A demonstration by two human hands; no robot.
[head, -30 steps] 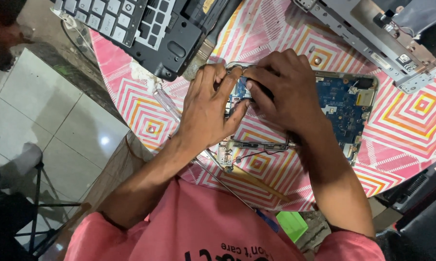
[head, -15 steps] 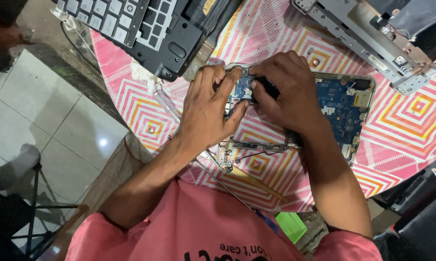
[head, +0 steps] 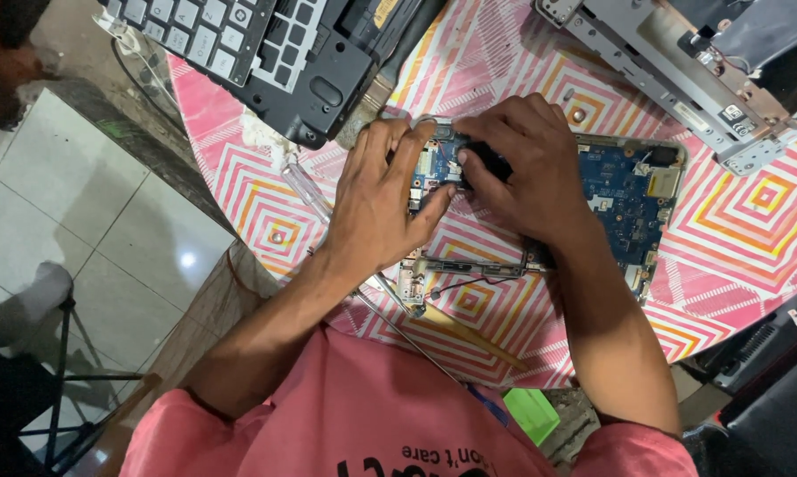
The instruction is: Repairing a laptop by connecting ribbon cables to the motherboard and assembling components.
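Blue circuit board lay flat near the table's middle; I judged it light, stiff, fragile, best held by its edges. Left hand pressed flat on its left end, holding nothing. Right hand's grip pinched a small black part atop it.

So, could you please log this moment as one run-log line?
left hand: pressing on blue circuit board | right hand: gripping small black part on board | surface: pink patterned cloth | nearby: keyboard panel
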